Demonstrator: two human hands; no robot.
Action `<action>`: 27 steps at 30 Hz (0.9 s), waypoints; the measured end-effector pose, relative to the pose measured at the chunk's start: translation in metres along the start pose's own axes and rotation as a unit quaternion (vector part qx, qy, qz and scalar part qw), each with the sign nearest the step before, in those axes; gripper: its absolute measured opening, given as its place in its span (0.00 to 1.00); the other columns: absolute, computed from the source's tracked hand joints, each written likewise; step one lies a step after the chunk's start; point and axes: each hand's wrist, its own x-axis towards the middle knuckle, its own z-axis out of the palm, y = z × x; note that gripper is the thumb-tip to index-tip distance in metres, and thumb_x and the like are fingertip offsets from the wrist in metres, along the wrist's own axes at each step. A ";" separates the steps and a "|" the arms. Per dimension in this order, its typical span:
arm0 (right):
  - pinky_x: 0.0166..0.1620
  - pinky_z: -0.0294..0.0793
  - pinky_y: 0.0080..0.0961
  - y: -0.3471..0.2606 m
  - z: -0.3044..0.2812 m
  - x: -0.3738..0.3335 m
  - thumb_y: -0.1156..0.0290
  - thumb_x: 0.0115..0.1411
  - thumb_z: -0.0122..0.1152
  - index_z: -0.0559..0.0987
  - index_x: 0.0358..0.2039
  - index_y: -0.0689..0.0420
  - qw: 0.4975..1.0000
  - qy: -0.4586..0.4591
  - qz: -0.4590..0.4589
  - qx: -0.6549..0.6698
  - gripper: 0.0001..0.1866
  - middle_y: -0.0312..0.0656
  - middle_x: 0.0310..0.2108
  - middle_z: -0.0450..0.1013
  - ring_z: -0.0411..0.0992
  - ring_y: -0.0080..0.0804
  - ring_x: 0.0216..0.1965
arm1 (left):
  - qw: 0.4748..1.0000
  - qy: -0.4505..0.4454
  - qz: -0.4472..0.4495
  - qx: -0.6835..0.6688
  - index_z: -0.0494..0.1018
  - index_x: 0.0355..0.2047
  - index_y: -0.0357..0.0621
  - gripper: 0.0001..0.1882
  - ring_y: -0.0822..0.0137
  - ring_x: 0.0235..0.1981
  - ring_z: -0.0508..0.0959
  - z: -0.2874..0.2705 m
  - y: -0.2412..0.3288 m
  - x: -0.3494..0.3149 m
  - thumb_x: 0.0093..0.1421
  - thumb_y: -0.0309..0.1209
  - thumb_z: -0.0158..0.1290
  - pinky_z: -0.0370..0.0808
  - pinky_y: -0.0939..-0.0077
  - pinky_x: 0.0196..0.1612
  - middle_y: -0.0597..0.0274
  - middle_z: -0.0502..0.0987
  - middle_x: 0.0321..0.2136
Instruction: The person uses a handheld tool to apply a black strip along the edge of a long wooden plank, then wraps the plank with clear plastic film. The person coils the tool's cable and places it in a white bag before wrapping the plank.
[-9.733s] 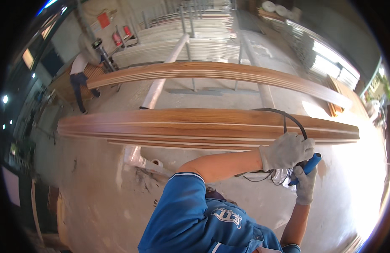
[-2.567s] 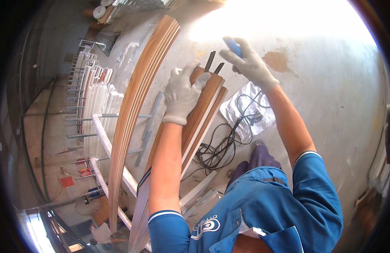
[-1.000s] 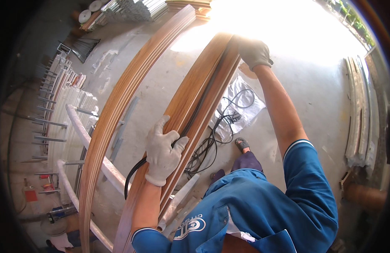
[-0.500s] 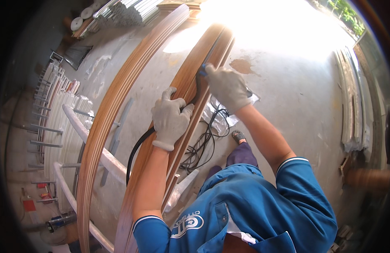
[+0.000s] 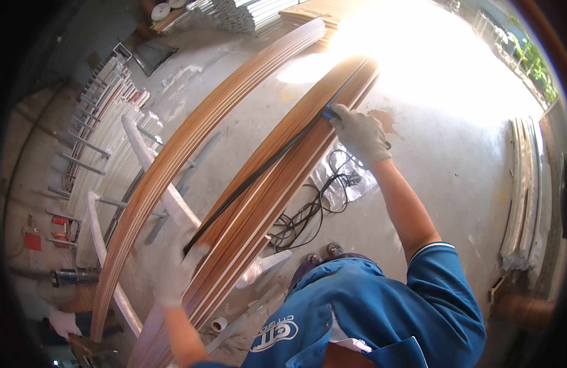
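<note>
Long wood-grain boards (image 5: pixel 271 165) with white grooves run diagonally in front of me. A black flexible strip (image 5: pixel 253 175) lies stretched almost straight along their upper face. My gloved right hand (image 5: pixel 360 132) is closed around a small blue tool (image 5: pixel 328 113), pressed on the strip toward the far part of the boards. At the strip's near end is my gloved left hand (image 5: pixel 179 273), beside the boards' left edge. It is smeared by motion, but the taut strip runs into its fingers. Tangled black cord (image 5: pixel 314 211) lies on the floor right of the boards.
Another stack of curved wood-grain boards (image 5: pixel 191 135) lies to the left, across a wrapped rack (image 5: pixel 173 199). White profiles (image 5: pixel 106 172) are stored farther left. Wrapped lengths (image 5: pixel 521 196) stand at the right. Another person's gloved hand (image 5: pixel 64 322) shows at lower left.
My left hand has moved back toward me along the boards, and the looped strip has become straight. My right hand stays at the blue tool; the view has shifted.
</note>
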 end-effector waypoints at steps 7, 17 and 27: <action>0.39 0.79 0.46 0.019 0.007 0.006 0.59 0.69 0.53 0.75 0.53 0.48 1.000 -0.022 0.015 0.002 0.15 0.47 0.30 0.81 0.81 0.49 0.34 | 0.955 0.073 -0.002 0.289 0.77 0.41 0.44 0.13 0.45 0.33 0.77 0.016 -0.026 -0.073 0.65 0.40 0.57 0.73 0.53 0.36 0.49 0.77 0.31; 0.49 0.78 0.49 0.149 0.005 0.131 0.64 0.69 0.47 0.78 0.50 0.55 0.988 0.084 0.124 -0.031 0.16 0.54 0.41 0.81 0.81 0.53 0.45 | 0.968 0.114 -0.023 0.223 0.78 0.37 0.39 0.14 0.47 0.48 0.76 0.030 -0.068 -0.063 0.64 0.39 0.59 0.72 0.58 0.53 0.49 0.75 0.48; 0.50 0.77 0.47 0.138 0.003 0.160 0.63 0.67 0.48 0.81 0.50 0.51 0.982 0.045 0.177 -0.049 0.17 0.52 0.44 0.81 0.80 0.51 0.48 | 0.997 0.039 0.036 0.063 0.78 0.29 0.39 0.13 0.45 0.55 0.72 0.019 -0.073 -0.060 0.59 0.37 0.64 0.69 0.56 0.58 0.47 0.74 0.54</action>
